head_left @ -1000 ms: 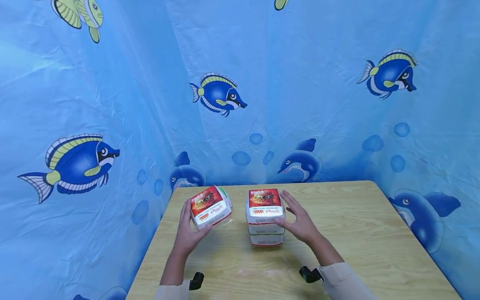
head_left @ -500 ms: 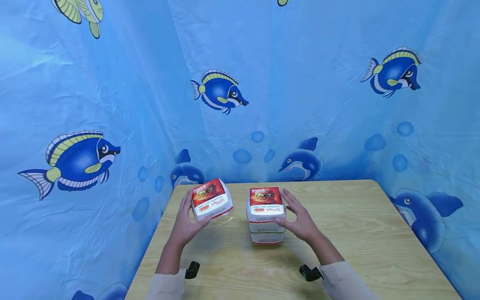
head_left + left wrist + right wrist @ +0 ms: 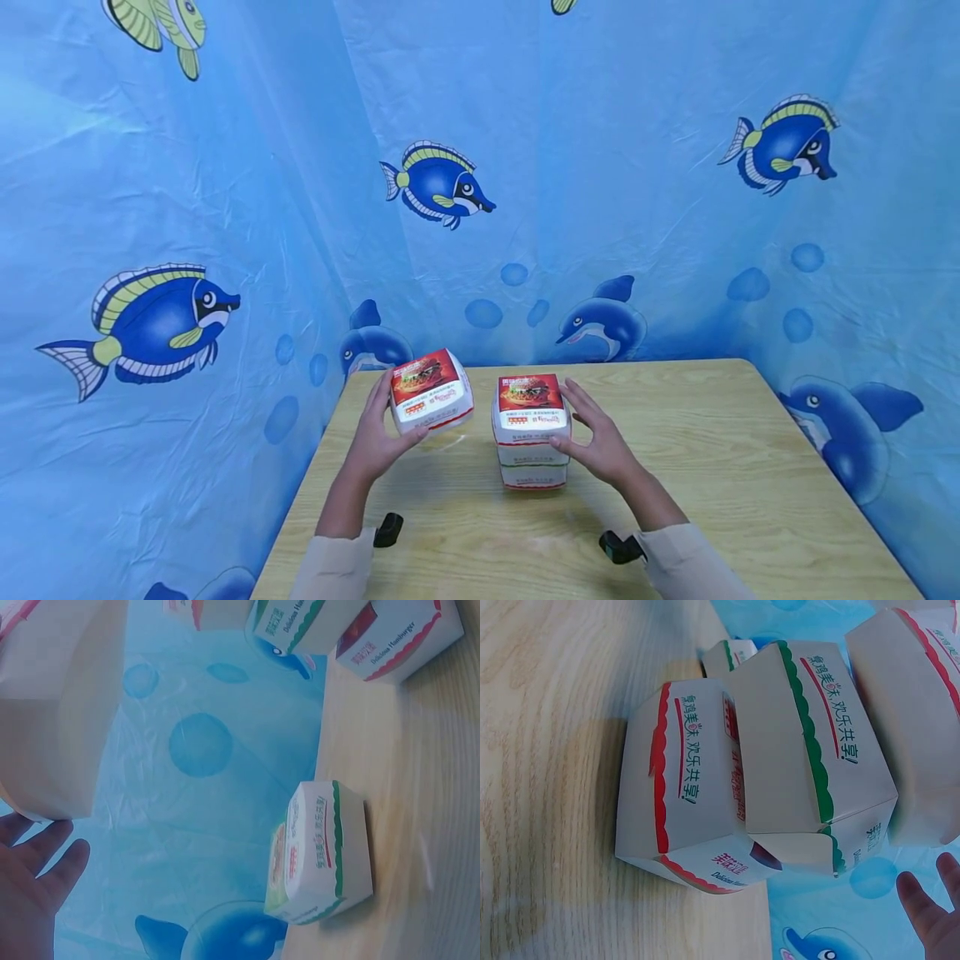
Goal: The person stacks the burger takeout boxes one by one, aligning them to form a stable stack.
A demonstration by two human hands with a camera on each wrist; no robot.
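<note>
My left hand [image 3: 375,442] grips a red-and-white hamburger box [image 3: 431,387], tilted and raised above the table, fingers on its left side and thumb at its front edge. To its right stands a stack of three hamburger boxes: a red-trimmed one on top [image 3: 531,408], a green-trimmed one [image 3: 817,742] in the middle, a red-trimmed one [image 3: 679,780] at the bottom. Around the top box's right side spreads my right hand [image 3: 600,446], fingers fairly straight, thumb at the front face. A single green-trimmed hamburger box [image 3: 322,855] sits on the table; the raised box hides it in the head view.
The wooden table [image 3: 712,467] extends to the right and in front of the stack. A blue sheet [image 3: 637,208] printed with fish and dolphins hangs behind and along both sides. Black wrist cameras [image 3: 621,547] stick out by the sleeves.
My left hand has lifted its hamburger box higher and a little to the right. The green-trimmed box behind it has dropped out of the head view. My right hand and the stack hold still.
</note>
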